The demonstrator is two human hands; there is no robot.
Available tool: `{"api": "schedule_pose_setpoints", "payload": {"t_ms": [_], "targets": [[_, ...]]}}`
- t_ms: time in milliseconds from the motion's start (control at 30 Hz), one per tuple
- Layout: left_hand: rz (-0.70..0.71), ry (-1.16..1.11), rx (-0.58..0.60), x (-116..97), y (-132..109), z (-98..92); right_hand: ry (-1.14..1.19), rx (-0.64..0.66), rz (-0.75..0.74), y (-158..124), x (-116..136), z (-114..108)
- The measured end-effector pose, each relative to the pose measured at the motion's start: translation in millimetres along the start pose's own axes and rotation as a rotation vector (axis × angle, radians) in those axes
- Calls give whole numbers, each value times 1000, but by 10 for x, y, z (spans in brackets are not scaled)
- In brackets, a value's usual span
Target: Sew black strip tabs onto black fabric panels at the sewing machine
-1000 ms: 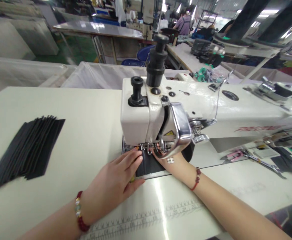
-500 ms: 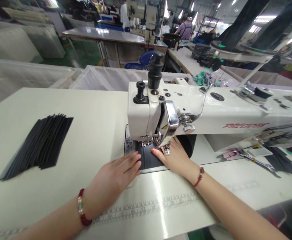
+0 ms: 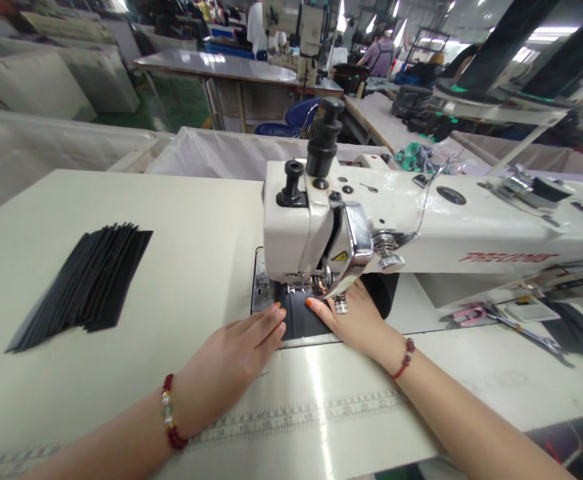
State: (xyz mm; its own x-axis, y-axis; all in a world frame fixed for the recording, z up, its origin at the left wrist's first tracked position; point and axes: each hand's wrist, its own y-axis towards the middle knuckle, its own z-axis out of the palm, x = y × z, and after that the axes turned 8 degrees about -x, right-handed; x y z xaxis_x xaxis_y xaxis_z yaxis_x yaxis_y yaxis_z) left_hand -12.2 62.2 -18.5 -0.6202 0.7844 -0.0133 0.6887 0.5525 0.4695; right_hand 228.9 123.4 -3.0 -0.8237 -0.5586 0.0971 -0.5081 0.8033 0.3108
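Note:
A piece of black fabric (image 3: 305, 319) lies flat on the bed of the white sewing machine (image 3: 296, 233), partly under the presser foot (image 3: 298, 288). My left hand (image 3: 236, 353) rests at its left edge, fingers stretched out and fingertips touching it. On the right side, my right hand (image 3: 354, 317) lies flat, thumb extended onto the fabric; its other fingers are partly hidden behind the machine's metal guard (image 3: 356, 247) and thread parts. Neither hand grips anything.
A fanned stack of black strips (image 3: 84, 280) lies on the table (image 3: 196, 240) at left. Pink-handled snips (image 3: 468, 316), tweezers (image 3: 526, 337) and more black pieces (image 3: 574, 330) lie at right. A printed ruler (image 3: 291, 420) runs along the front. White-lined bins (image 3: 211, 153) stand behind.
The view has shifted slightly, so the machine and table appear a little further right. Both hands keep nearly the same places on the black fabric.

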Motion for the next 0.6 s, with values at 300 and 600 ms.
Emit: {"api": "schedule_pose_setpoints", "payload": {"t_ms": [300,600], "targets": [[-2,21,7,-3,38,-23,51,28,32,32,18,-46],[-10,27,-28,89,117,-38,52,33,32,119,-45,19]]}}
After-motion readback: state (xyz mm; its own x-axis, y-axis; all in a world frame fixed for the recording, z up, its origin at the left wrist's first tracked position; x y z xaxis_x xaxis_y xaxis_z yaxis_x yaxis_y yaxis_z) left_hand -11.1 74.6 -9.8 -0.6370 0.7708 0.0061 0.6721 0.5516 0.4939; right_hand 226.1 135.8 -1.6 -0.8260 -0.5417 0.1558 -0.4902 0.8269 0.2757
